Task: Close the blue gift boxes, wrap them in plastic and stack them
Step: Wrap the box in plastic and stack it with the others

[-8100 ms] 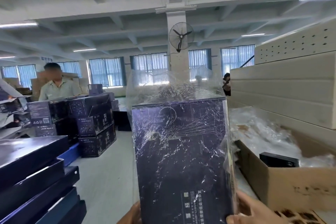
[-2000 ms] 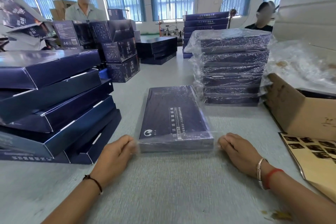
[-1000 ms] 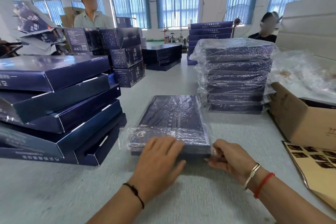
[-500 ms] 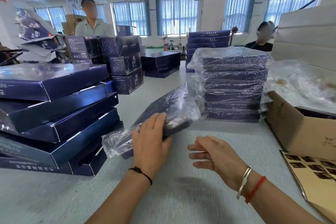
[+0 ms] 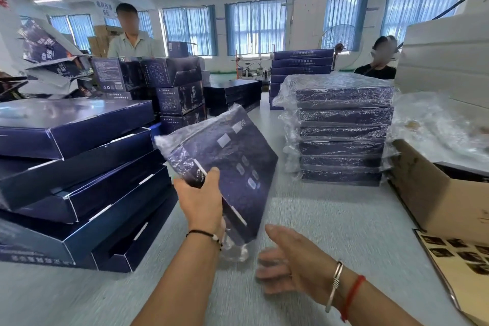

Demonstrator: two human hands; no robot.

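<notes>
Left hand (image 5: 202, 200) provides the grip: thumb over the near upper face and fingers curled under the near-left edge of the plastic-wrapped blue gift box (image 5: 227, 164), which is held clear of the worktop (image 5: 330, 233), tilted steeply with its far end raised and its printed face turned to the right. Loose plastic film bunches at the far-left corner and trails below the near corner, beside the wrist. Right hand (image 5: 288, 259) is spread, fingers straight and apart, palm toward the box, just short of its near lower corner and not touching it; motion blur softens the fingertips. To the right of the held box, apart from it, stands the stack of wrapped boxes (image 5: 344, 127), its top level and uncovered. To the left, close to the held box's left corner, sits the stack of unwrapped blue boxes (image 5: 74, 167), unevenly piled, several with flaps ajar. Bare worktop lies between the two stacks and in front of the wrapped one. A cardboard carton (image 5: 436, 193) with loose plastic sheeting above it borders the right edge, and a sheet of brown card with dark labels (image 5: 460, 254) lies near it, cut off by the frame. The fingers under the box are hidden. Print on the box is too small to read. Two people are behind the far stacks, partly screened.
</notes>
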